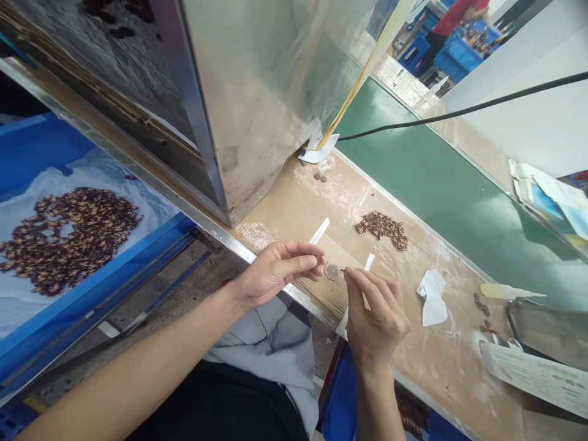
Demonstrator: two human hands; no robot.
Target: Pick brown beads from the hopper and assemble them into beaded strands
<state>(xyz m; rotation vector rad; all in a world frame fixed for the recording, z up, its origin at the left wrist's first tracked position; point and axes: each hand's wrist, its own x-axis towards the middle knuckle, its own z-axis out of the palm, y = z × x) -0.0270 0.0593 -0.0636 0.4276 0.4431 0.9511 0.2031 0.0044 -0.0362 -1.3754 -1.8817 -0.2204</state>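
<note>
A small round clear disc [332, 272] shows between my two hands, above the front edge of the brown-covered workbench. At its left side, my left hand [278, 269] is closed in a pinch, with thumb and fingertips at the disc's rim. From the right, my right hand [375, 312] pinches something small and dark whose tip meets the disc; the fingers hide most of it. Under and beside the hands lies a cardboard piece with white strips [320, 231] on it. Beyond them is a pile of small brown pieces [382, 230].
A metal-framed box [257, 92] stands at the left on the bench. A blue tray [59, 331] of brown pieces sits lower left. To the right are crumpled white paper [432, 297] and a yellowish dropper bottle [505, 291]. A black cable [459, 112] crosses the green surface [390, 135].
</note>
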